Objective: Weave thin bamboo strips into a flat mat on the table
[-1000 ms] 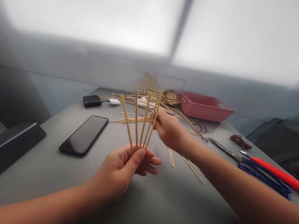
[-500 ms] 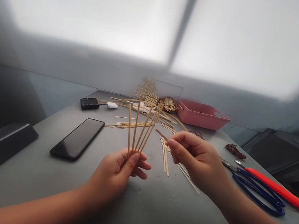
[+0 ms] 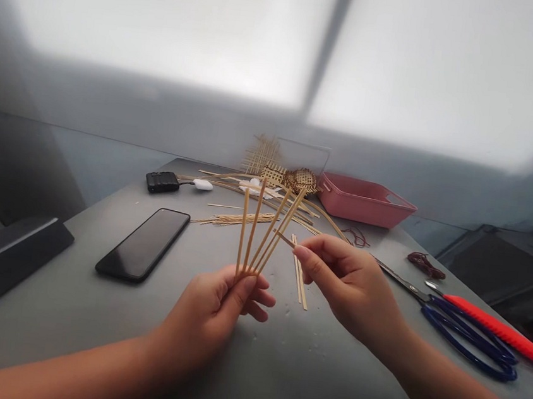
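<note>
Pinched between the thumb and fingers of my left hand [image 3: 217, 305] are several thin bamboo strips [image 3: 243, 232], spread upward like a fan. My right hand [image 3: 352, 288] grips a single darker bamboo strip [image 3: 286, 239] between thumb and forefinger. Its tip overlaps the right side of the fan in view; whether they touch I cannot tell. Its other end is hidden by my fingers. Just left of my right hand, a few loose strips [image 3: 300, 276] lie on the grey table [image 3: 257, 376].
Behind the fan lie a strip pile [image 3: 236, 220], woven pieces [image 3: 304, 181] and a pink basket [image 3: 366, 200]. To the left are a phone [image 3: 144, 244] and a black power bank [image 3: 162, 181]. Blue-handled scissors [image 3: 466, 335], a red-handled tool [image 3: 495, 328] and brown cord [image 3: 425, 265] lie right.
My right hand and its strip have come closer to the fan, and the tip now overlaps it. A long strip seen below my right hand before no longer shows. The view has shifted slightly.
</note>
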Demonstrator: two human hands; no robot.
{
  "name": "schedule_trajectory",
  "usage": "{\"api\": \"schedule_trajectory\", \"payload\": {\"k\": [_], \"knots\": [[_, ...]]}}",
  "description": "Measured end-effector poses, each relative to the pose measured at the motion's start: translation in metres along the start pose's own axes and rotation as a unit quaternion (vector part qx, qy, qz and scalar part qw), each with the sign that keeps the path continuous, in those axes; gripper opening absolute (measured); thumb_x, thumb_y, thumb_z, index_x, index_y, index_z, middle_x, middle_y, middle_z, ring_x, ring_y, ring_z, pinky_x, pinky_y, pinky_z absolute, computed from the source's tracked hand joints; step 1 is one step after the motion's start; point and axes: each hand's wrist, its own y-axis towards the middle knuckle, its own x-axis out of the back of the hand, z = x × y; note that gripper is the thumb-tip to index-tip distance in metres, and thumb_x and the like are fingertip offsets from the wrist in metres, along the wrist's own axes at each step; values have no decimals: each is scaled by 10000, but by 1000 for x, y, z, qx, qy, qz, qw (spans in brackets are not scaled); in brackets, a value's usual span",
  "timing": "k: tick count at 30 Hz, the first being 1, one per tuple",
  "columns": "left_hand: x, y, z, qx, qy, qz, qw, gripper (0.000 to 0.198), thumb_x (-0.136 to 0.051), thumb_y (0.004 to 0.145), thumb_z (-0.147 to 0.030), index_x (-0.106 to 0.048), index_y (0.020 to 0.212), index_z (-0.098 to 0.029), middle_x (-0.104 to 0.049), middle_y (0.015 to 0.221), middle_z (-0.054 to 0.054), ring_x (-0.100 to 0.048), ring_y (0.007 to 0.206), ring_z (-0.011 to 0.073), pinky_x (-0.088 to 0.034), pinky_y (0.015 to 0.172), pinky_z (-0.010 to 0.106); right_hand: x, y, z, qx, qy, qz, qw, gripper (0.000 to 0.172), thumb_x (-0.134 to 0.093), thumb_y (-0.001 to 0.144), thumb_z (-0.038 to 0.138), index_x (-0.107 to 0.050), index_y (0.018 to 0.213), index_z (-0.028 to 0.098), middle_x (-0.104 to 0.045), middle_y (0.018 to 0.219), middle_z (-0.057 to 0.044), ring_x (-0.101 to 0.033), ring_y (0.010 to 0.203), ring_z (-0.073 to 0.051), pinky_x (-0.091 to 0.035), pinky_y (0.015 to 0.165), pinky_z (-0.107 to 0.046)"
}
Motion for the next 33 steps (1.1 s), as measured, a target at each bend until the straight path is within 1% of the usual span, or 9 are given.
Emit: {"api": "schedule_trajectory", "payload": {"k": [5, 11, 13, 16, 18, 20, 23, 27, 33], "knots": [[-1, 2, -4, 42, -102, 40, 993, 376, -612, 886, -544, -617, 924, -170, -781, 895, 68, -748, 760, 201, -559, 750, 312, 2, 4, -11, 69, 31, 21, 997, 229, -576, 918, 405, -667, 860, 204, -658, 690, -21, -571, 587, -141, -438, 509, -247], [-2, 0, -5, 47, -87, 74, 992, 358, -584, 904, -528, -607, 915, -171, -777, 836, 60, -742, 763, 195, -534, 737, 295, 6, 6, -13, 121, 41, 32, 991, 187, -602, 917, 371, -688, 888, 207, -695, 695, -23, -650, 663, -163, -500, 598, -265], [-2, 0, -4, 48, -72, 70, 994, 347, -564, 913, -517, -599, 926, -172, -775, 840, 63, -739, 770, 198, -539, 743, 300, 7, 5, -9, 112, 17, 26, 993, 209, -597, 912, 381, -693, 858, 203, -690, 679, -24, -634, 632, -160, -479, 556, -259], [-1, 0, -1, 22, -3, 48, 999, 305, -508, 948, -463, -601, 958, -173, -769, 856, 68, -729, 792, 203, -546, 774, 321, 6, 4, -1, 55, -17, 21, 998, 254, -579, 908, 408, -689, 817, 198, -675, 669, -27, -586, 572, -148, -430, 487, -254], [0, 0, 1, -6, 70, 31, 997, 281, -459, 977, -408, -612, 971, -173, -764, 854, 66, -721, 794, 200, -539, 790, 328, 4, 3, 2, 16, -15, 31, 999, 248, -572, 907, 414, -668, 835, 197, -671, 676, -22, -551, 532, -133, -408, 461, -250], [0, -1, 1, -17, 105, 30, 994, 277, -436, 986, -383, -618, 968, -175, -762, 845, 63, -717, 784, 198, -536, 784, 327, 3, 1, 2, -5, 10, 52, 999, 206, -574, 908, 405, -613, 879, 204, -675, 675, -12, -532, 514, -124, -392, 451, -243], [-1, -1, -2, 15, 40, 64, 997, 282, -468, 963, -424, -605, 954, -178, -764, 843, 66, -727, 780, 205, -546, 763, 325, 2, 0, 0, -7, 66, 92, 994, 149, -561, 926, 359, -512, 913, 219, -703, 721, -18, -572, 585, -136, -418, 511, -245], [-2, 0, -9, 54, -44, 98, 993, 314, -542, 921, -486, -601, 931, -178, -771, 807, 60, -739, 772, 207, -542, 756, 315, 6, 2, -1, -8, 95, 150, 984, 125, -563, 923, 325, -541, 931, 202, -731, 861, -64, -611, 726, -155, -478, 648, -276], [0, 0, -12, 52, -70, 105, 991, 319, -572, 915, -504, -618, 915, -187, -780, 801, 49, -740, 777, 199, -538, 760, 304, 10, 10, -6, -29, 9, 190, 981, 271, -526, 939, 398, -641, 813, 187, -667, 766, -29, -530, 664, -141, -425, 606, -272]]}}
